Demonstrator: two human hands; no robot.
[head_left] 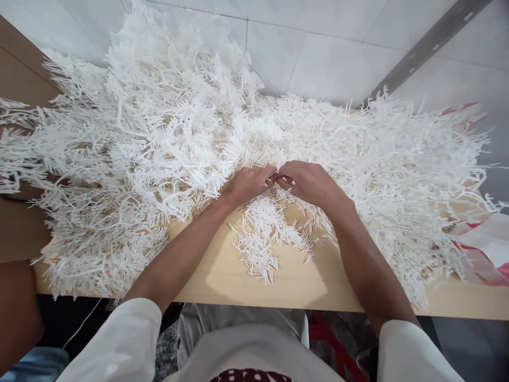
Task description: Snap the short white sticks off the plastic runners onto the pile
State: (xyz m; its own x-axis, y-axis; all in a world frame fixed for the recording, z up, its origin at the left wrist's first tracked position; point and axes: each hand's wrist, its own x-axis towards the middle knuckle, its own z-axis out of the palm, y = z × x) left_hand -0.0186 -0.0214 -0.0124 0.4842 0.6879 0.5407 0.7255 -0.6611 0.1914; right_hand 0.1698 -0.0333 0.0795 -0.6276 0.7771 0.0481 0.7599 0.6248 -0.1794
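Observation:
My left hand (251, 184) and my right hand (305, 181) meet at the middle of the table, fingertips nearly touching. Both are closed in a pinch. A tiny greyish thing shows at the left fingertips, too small to name; what the right fingers pinch is hidden. Just below the hands lies a small heap of short white plastic-looking bits (258, 239). To the left and behind rises a big tangled pile of white branching sprigs (170, 116), and another mass of white sprigs (389, 159) spreads to the right.
The pale wooden table (214, 281) ends close to my body. A tiled wall (318, 63) stands behind, with a grey metal bar (433, 45) slanting across it. A red-and-white plastic bag (485, 249) lies at the right. Part of another person (18, 313) shows at the left edge.

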